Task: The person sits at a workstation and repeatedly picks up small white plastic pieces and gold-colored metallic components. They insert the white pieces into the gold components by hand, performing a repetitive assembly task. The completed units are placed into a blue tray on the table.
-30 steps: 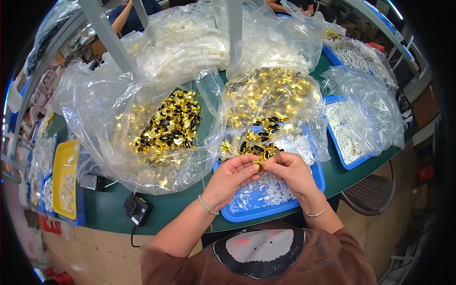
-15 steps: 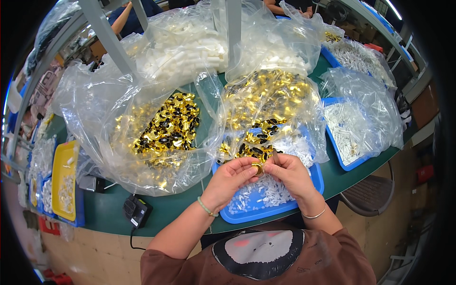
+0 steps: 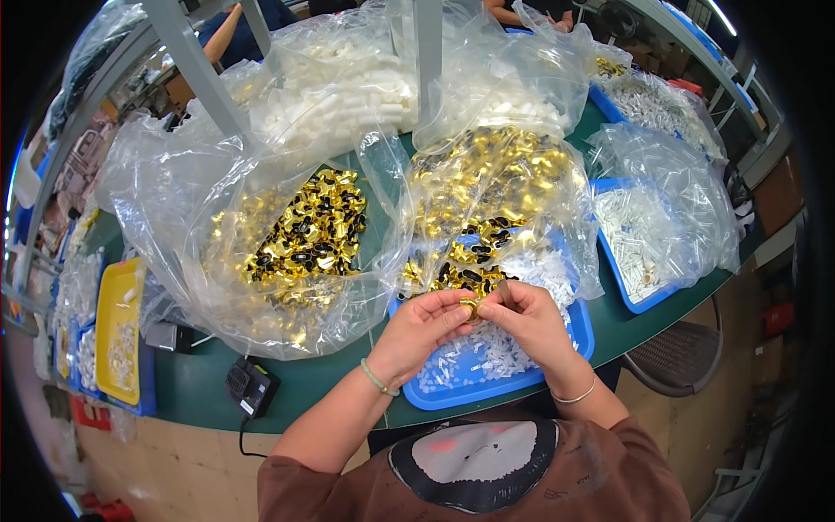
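Over the near blue tray [image 3: 452, 398], my two hands meet at a small gold part [image 3: 470, 307]. My left hand [image 3: 422, 329] pinches it between thumb and fingers. My right hand [image 3: 532, 324] touches its other side with the thumb and keeps a thin dark strip-like tool [image 3: 505, 294], perhaps tweezers, between its fingers. Small white plastic pieces [image 3: 509, 355] lie in the tray under my hands. Just beyond my fingertips, gold-and-black parts [image 3: 470, 277] spill from a clear plastic bag [image 3: 570, 187]. Fine detail of the gold part is covered by my fingers.
Another clear bag of gold-and-black parts [image 3: 317, 222] lies at left. Bags of white pieces [image 3: 348, 104] fill the back, behind grey posts [image 3: 427, 78]. A blue tray [image 3: 648, 303] stands right, a yellow tray [image 3: 104, 348] far left. A black corded device [image 3: 252, 385] sits near the edge.
My right hand has shifted very slightly left and its fingers have closed in around the gold part. My left hand stays almost still.
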`<state>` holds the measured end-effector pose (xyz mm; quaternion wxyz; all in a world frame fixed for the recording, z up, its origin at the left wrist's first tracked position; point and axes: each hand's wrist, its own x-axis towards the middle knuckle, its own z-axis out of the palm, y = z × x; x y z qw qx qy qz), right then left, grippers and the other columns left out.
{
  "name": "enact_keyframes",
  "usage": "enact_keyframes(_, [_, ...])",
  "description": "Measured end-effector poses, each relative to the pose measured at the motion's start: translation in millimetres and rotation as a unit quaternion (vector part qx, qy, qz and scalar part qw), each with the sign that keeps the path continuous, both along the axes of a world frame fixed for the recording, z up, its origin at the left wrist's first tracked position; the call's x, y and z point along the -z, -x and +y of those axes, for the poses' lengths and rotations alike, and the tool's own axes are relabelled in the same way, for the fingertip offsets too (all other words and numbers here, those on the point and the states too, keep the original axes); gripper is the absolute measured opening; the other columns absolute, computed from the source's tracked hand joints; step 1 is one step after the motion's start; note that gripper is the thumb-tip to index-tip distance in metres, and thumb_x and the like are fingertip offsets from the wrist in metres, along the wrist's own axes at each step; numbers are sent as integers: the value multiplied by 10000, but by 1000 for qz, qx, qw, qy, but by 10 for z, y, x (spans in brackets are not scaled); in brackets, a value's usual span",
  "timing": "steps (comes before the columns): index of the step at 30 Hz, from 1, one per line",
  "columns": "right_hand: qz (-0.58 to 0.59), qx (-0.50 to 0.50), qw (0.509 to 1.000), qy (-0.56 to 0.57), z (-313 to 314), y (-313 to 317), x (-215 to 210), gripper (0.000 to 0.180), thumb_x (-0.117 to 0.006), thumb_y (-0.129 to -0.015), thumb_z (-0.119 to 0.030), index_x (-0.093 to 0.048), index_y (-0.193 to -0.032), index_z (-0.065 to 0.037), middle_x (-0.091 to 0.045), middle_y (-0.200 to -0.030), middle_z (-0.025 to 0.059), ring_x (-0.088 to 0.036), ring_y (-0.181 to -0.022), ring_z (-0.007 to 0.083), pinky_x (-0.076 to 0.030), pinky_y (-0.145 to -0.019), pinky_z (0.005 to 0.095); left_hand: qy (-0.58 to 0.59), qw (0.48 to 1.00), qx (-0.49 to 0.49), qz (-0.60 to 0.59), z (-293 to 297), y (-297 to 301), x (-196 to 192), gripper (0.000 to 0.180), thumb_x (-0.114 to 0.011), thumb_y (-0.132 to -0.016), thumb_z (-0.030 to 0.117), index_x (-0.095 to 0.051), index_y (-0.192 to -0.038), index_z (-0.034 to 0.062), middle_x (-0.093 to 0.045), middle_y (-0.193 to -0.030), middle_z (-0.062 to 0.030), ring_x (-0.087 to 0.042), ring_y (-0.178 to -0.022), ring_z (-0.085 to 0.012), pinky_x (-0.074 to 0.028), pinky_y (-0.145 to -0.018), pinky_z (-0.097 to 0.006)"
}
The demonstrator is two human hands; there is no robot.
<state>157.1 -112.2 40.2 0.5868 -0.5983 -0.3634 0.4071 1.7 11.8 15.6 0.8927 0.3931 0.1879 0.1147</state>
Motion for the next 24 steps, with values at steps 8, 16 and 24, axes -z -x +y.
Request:
enact_keyframes(8, [-12,50,997,-54,-77,-93,-155,58,-660,-883,-54,-664,-906,0,-617,-769,11,-473,-598,51,-387,-540,232,9,999,-44,-17,47,38,-119,316,-570,-971,105,-556,-1271,8,-651,-1097,-96,-658,-964,-153,-540,-888,-274])
enact_keyframes(16, [-458,-71,886,12,-122,-55,-156,216,-747,-772,-70,-679,-977,-57,-614,-863,87,-648,-757,250,-512,-658,332,-103,991,-83,27,45,28,-88,373,-585,-968,114,-538,-1326,21,-650,-1141,-98,-629,-930,-117,-529,-845,-260])
enact_keyframes(24, [-524,-53,849,33,-75,-88,-6,172,-754,-744,-82,-663,-889,-65,-611,-855,74,-640,-752,270,-509,-644,370,-150,985,-82,25,30,36,-62,361,-609,-943,77,-541,-1288,-5,-651,-1156,-115,-645,-950,-121,-531,-846,-248])
